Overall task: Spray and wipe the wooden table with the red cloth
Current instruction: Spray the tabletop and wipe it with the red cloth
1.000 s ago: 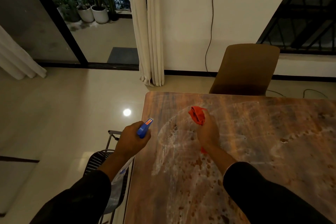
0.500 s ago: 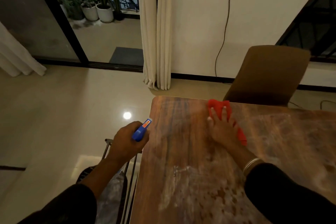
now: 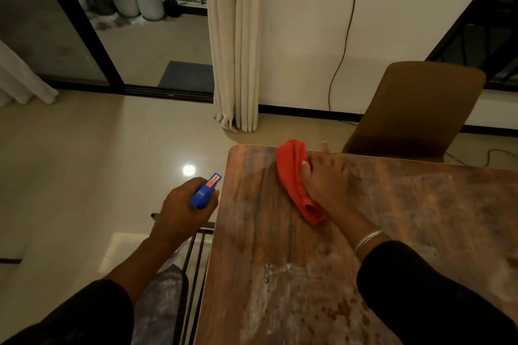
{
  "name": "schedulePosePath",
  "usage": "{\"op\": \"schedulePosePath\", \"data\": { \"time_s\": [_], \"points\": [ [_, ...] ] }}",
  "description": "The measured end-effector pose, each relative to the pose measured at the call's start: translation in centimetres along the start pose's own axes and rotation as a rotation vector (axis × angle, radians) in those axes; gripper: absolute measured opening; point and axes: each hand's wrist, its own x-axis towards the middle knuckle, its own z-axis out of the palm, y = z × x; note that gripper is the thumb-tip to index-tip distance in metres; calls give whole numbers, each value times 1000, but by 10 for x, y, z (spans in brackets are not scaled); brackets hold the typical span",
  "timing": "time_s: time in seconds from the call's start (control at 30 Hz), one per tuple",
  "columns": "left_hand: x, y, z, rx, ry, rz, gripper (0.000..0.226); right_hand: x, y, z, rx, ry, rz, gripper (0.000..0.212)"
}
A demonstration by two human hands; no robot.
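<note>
The wooden table (image 3: 252, 232) fills the lower right, with whitish wet smears and droplets on its near part. My right hand (image 3: 325, 179) presses flat on the red cloth (image 3: 294, 179), which lies bunched near the table's far left corner. My left hand (image 3: 182, 204) hovers just off the table's left edge, closed around a blue spray bottle head (image 3: 204, 190) with an orange label; the bottle's body is hidden below the hand.
A brown chair (image 3: 414, 109) stands at the table's far side. A black metal rack (image 3: 193, 260) with a plastic bag (image 3: 159, 302) sits beside the left edge. White curtains (image 3: 235, 42), a wall cable and a glass door with potted plants lie beyond.
My right hand has slid the red cloth from the wet patch toward the far left corner and flattened onto it. The view has shifted left. The left hand keeps holding the spray bottle.
</note>
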Motion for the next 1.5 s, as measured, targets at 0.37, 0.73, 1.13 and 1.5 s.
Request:
{"op": "schedulePosePath", "data": {
  "time_s": [0.37, 0.73, 1.13, 1.5],
  "points": [
    [-7, -13, -10, -6, 21, -27, 14, -45, -45, 25, -127, 82, -428, 74],
    [-12, -14, -15, -26, 16, -25, 12, -26, -43, 38, -254, -17, -414, 78],
    [-1, -7, 1, -6, 62, -38, 34, 18, -115, 75, -67, -65, -543, 59],
    [1, 4, 2, -7, 65, -43, 10, -15, -108, 70, -54, -113, -680, 55]
  ]
}}
